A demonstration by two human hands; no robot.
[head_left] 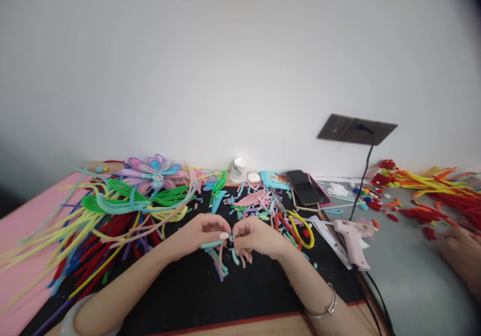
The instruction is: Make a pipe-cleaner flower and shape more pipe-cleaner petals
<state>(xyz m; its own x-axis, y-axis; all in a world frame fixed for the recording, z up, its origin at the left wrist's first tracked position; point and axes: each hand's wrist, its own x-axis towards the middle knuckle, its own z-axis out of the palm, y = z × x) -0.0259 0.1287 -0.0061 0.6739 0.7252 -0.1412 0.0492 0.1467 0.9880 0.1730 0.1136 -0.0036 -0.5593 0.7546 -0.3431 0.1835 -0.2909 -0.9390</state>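
Observation:
My left hand (211, 228) is pinched around short pastel pipe cleaners (213, 244) over the black mat (180, 296). Touching it, my right hand (257, 236) has its fingers closed on the same small bundle, thumb and forefinger together. A small dark round thing (230, 244) shows between the fingertips; its kind is not clear. Below the hands, short pastel ends (220, 268) hang or lie; which of the two I cannot tell. The fingers hide where the pieces meet.
Long pipe cleaners (93, 236) and a pipe-cleaner flower (156, 171) lie left. Cut pieces, scissors (278, 201), a paper cup (238, 170) and phones (306, 188) lie behind. A corded pink glue gun (353, 243) is at right. A co-worker's hand (460, 248) is far right.

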